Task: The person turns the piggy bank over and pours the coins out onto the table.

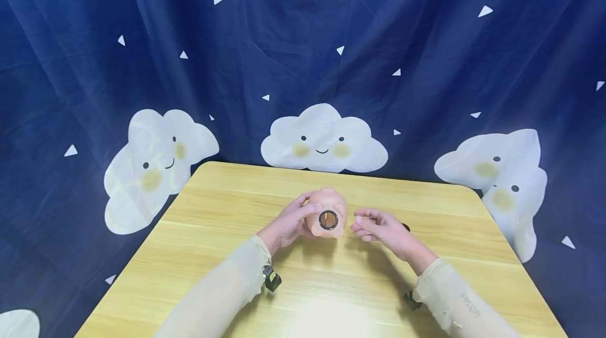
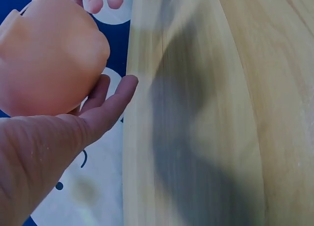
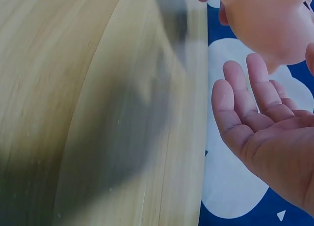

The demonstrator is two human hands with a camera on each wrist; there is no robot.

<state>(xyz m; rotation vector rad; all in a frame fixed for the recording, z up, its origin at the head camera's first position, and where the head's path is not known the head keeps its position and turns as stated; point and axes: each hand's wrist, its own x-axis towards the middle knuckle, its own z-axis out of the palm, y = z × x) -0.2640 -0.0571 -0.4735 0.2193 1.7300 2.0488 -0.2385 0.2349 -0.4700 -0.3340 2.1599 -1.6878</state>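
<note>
A rounded pink piggy bank (image 1: pixel 326 198) is held above the table, its underside with stubby feet turned toward the head camera. A dark-rimmed round opening (image 1: pixel 329 219) shows in that underside. My left hand (image 1: pixel 290 223) grips the piggy bank from its left side, the thumb laid across it near the opening. To the right and apart from it is my right hand (image 1: pixel 383 230), fingers loosely bent. In the right wrist view, nothing shows in the palm or between the fingers (image 3: pixel 260 83); the thumb is mostly cut off at the edge.
A small black object (image 1: pixel 405 227), partly hidden behind the right hand, lies on the wooden table (image 1: pixel 227 196). Beyond the table's far edge hangs a dark blue curtain (image 1: pixel 293 38) printed with white clouds and triangles. Each wrist wears a black camera mount (image 1: pixel 272 278).
</note>
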